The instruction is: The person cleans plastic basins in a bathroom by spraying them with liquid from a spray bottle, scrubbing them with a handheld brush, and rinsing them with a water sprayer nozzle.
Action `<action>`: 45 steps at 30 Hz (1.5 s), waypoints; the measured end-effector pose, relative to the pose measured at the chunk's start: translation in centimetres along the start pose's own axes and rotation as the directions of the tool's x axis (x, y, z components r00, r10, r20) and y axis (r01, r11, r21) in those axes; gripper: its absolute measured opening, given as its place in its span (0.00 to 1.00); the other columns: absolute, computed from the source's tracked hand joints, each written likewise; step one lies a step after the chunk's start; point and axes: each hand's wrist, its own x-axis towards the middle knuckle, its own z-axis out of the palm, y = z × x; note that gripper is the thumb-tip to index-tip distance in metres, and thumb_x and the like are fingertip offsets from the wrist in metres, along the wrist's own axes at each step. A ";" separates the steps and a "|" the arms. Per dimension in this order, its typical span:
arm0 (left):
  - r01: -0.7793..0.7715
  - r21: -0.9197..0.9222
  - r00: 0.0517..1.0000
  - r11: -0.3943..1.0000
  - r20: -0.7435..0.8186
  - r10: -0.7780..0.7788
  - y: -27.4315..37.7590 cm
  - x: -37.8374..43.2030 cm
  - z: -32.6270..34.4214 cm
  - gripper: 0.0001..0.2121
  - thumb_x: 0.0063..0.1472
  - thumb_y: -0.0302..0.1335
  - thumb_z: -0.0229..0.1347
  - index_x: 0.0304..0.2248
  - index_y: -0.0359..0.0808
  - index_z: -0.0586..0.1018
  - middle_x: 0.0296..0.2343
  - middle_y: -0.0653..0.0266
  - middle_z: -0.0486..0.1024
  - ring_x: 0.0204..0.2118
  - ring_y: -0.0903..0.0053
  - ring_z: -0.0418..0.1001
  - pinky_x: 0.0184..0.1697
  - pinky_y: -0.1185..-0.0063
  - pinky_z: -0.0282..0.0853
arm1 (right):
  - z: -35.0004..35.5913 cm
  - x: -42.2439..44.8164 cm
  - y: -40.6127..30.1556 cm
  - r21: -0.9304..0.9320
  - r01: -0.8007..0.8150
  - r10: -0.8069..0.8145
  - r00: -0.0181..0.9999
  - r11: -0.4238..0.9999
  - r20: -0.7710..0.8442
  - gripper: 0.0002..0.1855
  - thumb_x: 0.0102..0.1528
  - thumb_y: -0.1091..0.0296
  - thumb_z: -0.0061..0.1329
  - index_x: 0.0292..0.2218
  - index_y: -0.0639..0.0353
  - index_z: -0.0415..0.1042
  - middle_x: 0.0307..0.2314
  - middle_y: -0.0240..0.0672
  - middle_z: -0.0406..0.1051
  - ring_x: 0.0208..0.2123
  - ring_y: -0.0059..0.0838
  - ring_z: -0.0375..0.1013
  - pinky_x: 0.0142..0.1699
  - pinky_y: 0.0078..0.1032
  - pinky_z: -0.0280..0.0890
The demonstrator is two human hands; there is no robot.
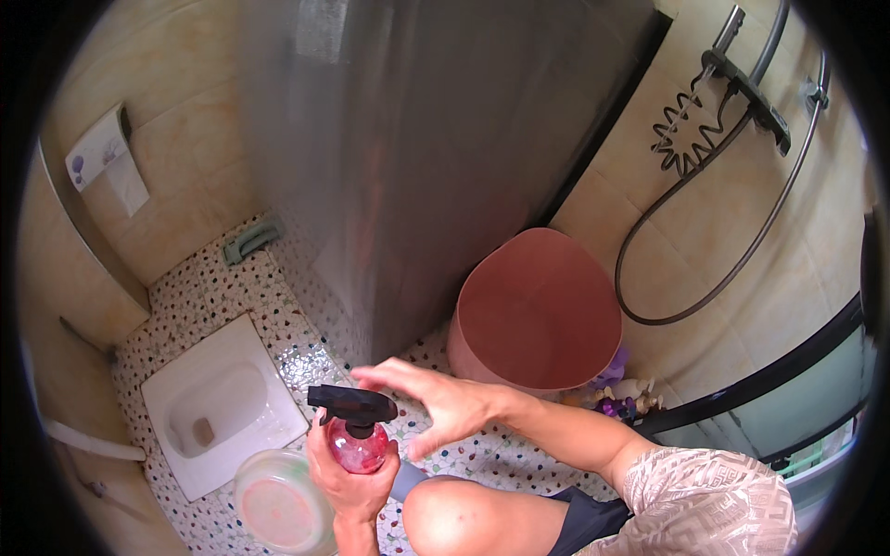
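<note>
A spray bottle (358,450) with a clear body, red inside, is upright in my left hand (358,490). Its black trigger head (352,402) points left, and my fingers and thumb wrap the body below it. My right hand (434,399) holds nothing; the fingers and thumb are spread beside the trigger head. Whether a fingertip touches the head cannot be told. Below and left of the bottle, a translucent plastic basin (281,497) sits on the pebble-patterned floor (288,361), partly hidden by my left hand and wrist.
A white squat toilet (215,410) is set in the floor at left. A pink bucket (539,313) stands near the shower hose (685,316). A dark, glossy panel (445,153) rises ahead. A green brush (250,243) lies by the wall. Several bottles (622,399) stand behind my right arm.
</note>
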 end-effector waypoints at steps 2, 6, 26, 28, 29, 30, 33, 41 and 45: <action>-0.051 0.068 0.999 0.996 -0.009 0.052 0.7 0.7 -0.5 0.44 0.35 0.27 0.66 0.54 0.31 0.59 0.38 0.50 0.70 0.39 0.58 0.70 0.43 0.68 0.66 | 0.2 0.2 -1.7 0.064 -0.086 0.098 0.974 0.994 -0.205 0.39 0.51 0.62 0.54 0.58 0.64 0.51 0.45 0.41 0.62 0.44 0.32 0.68 0.45 0.24 0.66; -0.035 0.112 0.999 0.993 -0.002 0.035 1.5 0.6 -0.9 0.48 0.35 0.23 0.65 0.58 0.34 0.55 0.41 0.52 0.70 0.43 0.60 0.71 0.47 0.71 0.66 | 1.5 1.9 -3.1 -0.375 0.127 -0.233 0.939 0.918 -0.251 0.18 0.57 0.66 0.44 0.46 0.66 0.64 0.29 0.51 0.71 0.27 0.48 0.72 0.32 0.34 0.68; 0.082 0.051 0.994 0.995 0.067 -0.085 6.7 2.1 -4.1 0.38 0.38 0.24 0.61 0.53 0.36 0.63 0.37 0.52 0.71 0.38 0.58 0.71 0.42 0.67 0.67 | -0.2 1.7 -5.8 -0.229 -0.039 0.019 0.996 0.973 -0.091 0.13 0.59 0.67 0.42 0.43 0.66 0.65 0.19 0.46 0.70 0.20 0.41 0.71 0.26 0.30 0.64; 0.042 0.112 0.983 0.993 0.171 -0.061 7.6 2.4 -4.8 0.41 0.38 0.26 0.61 0.56 0.35 0.60 0.40 0.48 0.71 0.42 0.56 0.70 0.46 0.66 0.67 | -0.6 1.1 -6.2 -0.257 -0.029 0.006 0.996 0.966 -0.088 0.14 0.59 0.68 0.42 0.44 0.66 0.65 0.19 0.46 0.69 0.19 0.39 0.71 0.26 0.29 0.64; 0.051 0.103 0.985 0.993 0.159 -0.067 7.3 2.5 -4.7 0.41 0.38 0.26 0.61 0.56 0.35 0.60 0.40 0.48 0.71 0.42 0.56 0.70 0.46 0.66 0.67 | -0.8 0.8 -6.4 -0.275 -0.018 -0.010 0.995 0.961 -0.099 0.14 0.58 0.69 0.42 0.44 0.66 0.65 0.19 0.45 0.69 0.19 0.38 0.71 0.26 0.28 0.64; 0.013 0.103 0.985 0.995 0.171 -0.030 6.9 2.5 -4.7 0.43 0.35 0.25 0.61 0.56 0.34 0.59 0.37 0.50 0.71 0.37 0.58 0.70 0.41 0.67 0.67 | -0.8 0.6 -6.3 -0.303 -0.012 -0.016 0.996 0.953 -0.088 0.14 0.58 0.70 0.42 0.45 0.66 0.65 0.19 0.43 0.70 0.19 0.35 0.71 0.26 0.26 0.64; -0.008 0.066 0.993 0.998 0.114 0.000 6.7 2.2 -4.4 0.42 0.33 0.27 0.60 0.54 0.32 0.62 0.32 0.54 0.71 0.29 0.60 0.69 0.34 0.67 0.66 | -0.6 0.3 -6.1 -0.287 -0.005 -0.028 0.993 0.958 -0.111 0.15 0.58 0.70 0.42 0.45 0.67 0.65 0.20 0.41 0.70 0.20 0.33 0.71 0.25 0.25 0.64; 0.118 0.056 0.977 0.991 0.170 -0.126 7.7 2.5 -5.6 0.39 0.39 0.26 0.62 0.55 0.34 0.62 0.41 0.47 0.70 0.42 0.57 0.71 0.46 0.68 0.67 | 0.1 -1.4 -5.8 -0.279 0.042 -0.095 0.979 0.959 -0.179 0.16 0.57 0.70 0.44 0.46 0.68 0.65 0.23 0.39 0.71 0.20 0.30 0.71 0.27 0.24 0.66; 0.068 0.069 0.982 0.995 0.170 -0.078 8.0 2.5 -5.7 0.38 0.39 0.25 0.62 0.54 0.33 0.62 0.41 0.47 0.71 0.42 0.57 0.71 0.46 0.68 0.67 | 0.3 -1.1 -6.0 -0.244 0.049 -0.102 0.973 0.968 -0.209 0.16 0.57 0.71 0.43 0.46 0.68 0.66 0.23 0.40 0.72 0.20 0.29 0.72 0.27 0.23 0.66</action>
